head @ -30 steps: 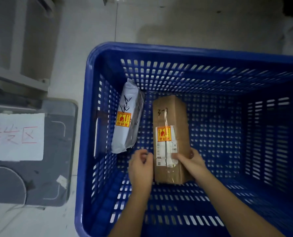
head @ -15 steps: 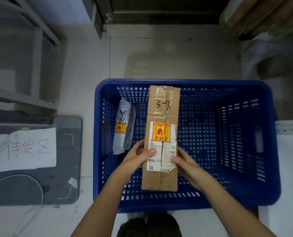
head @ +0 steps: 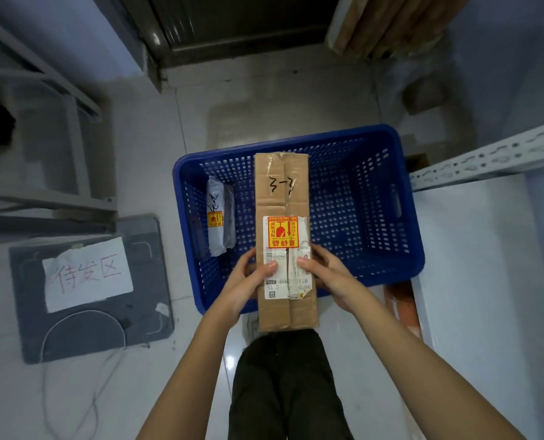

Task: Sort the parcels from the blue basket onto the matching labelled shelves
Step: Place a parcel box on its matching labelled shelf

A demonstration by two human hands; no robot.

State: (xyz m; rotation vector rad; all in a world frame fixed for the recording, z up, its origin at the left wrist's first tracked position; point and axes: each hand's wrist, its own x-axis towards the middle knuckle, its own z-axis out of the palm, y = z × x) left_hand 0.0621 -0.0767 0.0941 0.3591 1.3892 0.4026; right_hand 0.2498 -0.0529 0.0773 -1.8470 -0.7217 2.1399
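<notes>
One blue perforated plastic basket (head: 375, 198) sits on the floor. One long brown cardboard box (head: 283, 198) is held above it, left hand (head: 248, 281) and right hand (head: 324, 274) gripping its sides. One white plastic mailer bag (head: 220, 220) lies inside, its handwriting illegible.

The floor (head: 156, 144) is pale, glossy tile with thin grout lines. A blue basket (head: 413, 236) of perforated plastic stands on it near the middle. To the left lies a dark grey mat (head: 150, 300), carrying a white paper sign (head: 86, 274) with red handwritten characters; a thin white cable (head: 83, 315) curves over the mat's near edge and trails onto the tile. Farther left, the grey legs of a metal shelf frame (head: 77, 154) stand on the floor. Just right of the basket's near corner an orange-brown object (head: 404, 306) lies on the tile, too blurred to identify. At the far right, brown cardboard (head: 388, 27) stands by the wall.
</notes>
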